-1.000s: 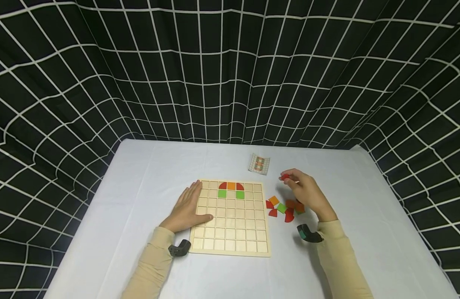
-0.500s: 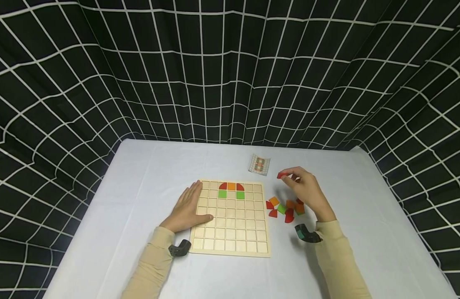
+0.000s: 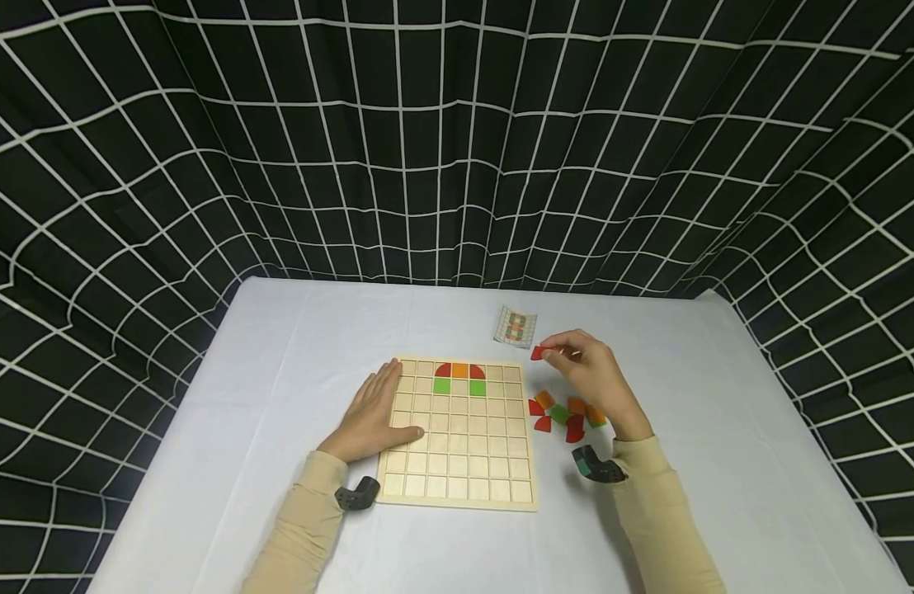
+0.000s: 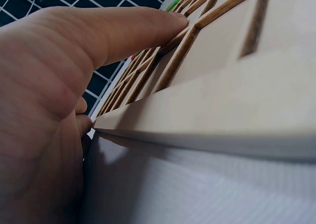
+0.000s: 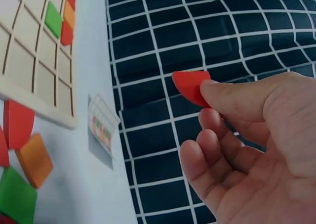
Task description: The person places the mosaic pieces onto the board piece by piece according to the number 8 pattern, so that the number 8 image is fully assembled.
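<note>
A wooden grid board (image 3: 457,462) lies on the table. In its far rows sit two red quarter-circle tiles, an orange square tile (image 3: 460,370) between them, and two green square tiles (image 3: 442,385). My left hand (image 3: 369,417) rests along the board's left edge, thumb over the grid and fingers straight. Above the table, right of the board's far corner, my right hand (image 3: 594,375) pinches a red quarter-circle tile (image 5: 190,85) between thumb and fingers; part of the tile is hidden by the thumb.
Loose red, orange and green tiles (image 3: 559,414) lie in a cluster beside the board's right edge. A small pattern card (image 3: 515,327) lies beyond the board's far right corner. A black curtain with white grid lines (image 3: 442,148) stands behind the table.
My right hand has moved left toward the board with the red quarter-circle tile, uncovering more of the loose tiles. My left hand and the board have stayed put.
</note>
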Demonstrator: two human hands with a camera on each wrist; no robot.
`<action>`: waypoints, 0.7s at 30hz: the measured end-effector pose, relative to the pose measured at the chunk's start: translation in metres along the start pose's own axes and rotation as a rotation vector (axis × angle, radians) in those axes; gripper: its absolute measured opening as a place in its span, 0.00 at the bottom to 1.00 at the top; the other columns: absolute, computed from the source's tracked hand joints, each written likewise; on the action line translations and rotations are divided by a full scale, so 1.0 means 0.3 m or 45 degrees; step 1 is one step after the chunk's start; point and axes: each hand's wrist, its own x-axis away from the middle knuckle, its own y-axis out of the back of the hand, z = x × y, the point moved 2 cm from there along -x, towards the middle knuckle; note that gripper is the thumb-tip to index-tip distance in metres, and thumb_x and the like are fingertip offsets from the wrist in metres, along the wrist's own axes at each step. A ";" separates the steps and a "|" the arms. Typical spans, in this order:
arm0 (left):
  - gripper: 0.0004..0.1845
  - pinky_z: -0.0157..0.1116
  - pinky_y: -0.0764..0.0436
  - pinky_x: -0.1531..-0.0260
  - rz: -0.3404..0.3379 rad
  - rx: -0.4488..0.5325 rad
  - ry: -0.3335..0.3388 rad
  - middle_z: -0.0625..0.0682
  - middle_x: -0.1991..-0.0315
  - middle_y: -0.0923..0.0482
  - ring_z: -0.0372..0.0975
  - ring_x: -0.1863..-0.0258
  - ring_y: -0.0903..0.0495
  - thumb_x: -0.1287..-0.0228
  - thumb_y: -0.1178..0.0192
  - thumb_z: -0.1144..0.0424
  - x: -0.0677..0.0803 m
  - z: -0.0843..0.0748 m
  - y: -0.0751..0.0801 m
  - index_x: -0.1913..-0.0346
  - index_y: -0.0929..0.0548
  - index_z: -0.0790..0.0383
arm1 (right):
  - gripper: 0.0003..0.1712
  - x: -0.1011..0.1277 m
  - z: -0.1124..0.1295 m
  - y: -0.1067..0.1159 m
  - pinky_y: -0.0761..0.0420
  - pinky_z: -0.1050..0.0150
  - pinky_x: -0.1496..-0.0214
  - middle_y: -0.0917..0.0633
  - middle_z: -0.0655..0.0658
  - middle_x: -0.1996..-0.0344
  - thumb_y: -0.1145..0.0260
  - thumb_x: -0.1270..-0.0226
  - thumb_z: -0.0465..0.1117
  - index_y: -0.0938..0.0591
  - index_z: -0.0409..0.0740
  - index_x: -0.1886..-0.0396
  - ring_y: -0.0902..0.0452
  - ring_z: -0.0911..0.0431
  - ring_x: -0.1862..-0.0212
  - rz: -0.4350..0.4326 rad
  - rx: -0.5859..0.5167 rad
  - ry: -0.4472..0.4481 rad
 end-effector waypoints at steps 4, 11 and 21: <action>0.65 0.49 0.66 0.17 -0.003 0.009 -0.003 0.55 0.16 0.67 0.48 0.16 0.67 0.44 0.29 0.43 0.002 0.001 0.000 0.18 0.63 0.63 | 0.10 -0.003 0.013 -0.019 0.17 0.57 0.49 0.14 0.41 0.52 0.35 0.27 0.39 0.13 0.41 0.52 0.20 0.47 0.52 0.013 -0.021 0.010; 0.65 0.49 0.66 0.17 -0.009 0.017 -0.011 0.55 0.16 0.67 0.48 0.16 0.67 0.44 0.29 0.43 0.001 0.006 -0.002 0.18 0.64 0.63 | 0.10 -0.003 0.028 -0.055 0.17 0.58 0.51 0.12 0.42 0.52 0.35 0.27 0.40 0.13 0.43 0.52 0.19 0.49 0.53 0.073 -0.057 0.000; 0.65 0.48 0.66 0.17 -0.005 0.025 -0.007 0.54 0.16 0.68 0.47 0.16 0.68 0.44 0.29 0.43 -0.002 0.013 -0.005 0.18 0.64 0.62 | 0.06 -0.007 0.041 -0.101 0.20 0.63 0.60 0.12 0.44 0.60 0.32 0.29 0.40 0.14 0.44 0.58 0.22 0.50 0.59 0.088 -0.049 0.015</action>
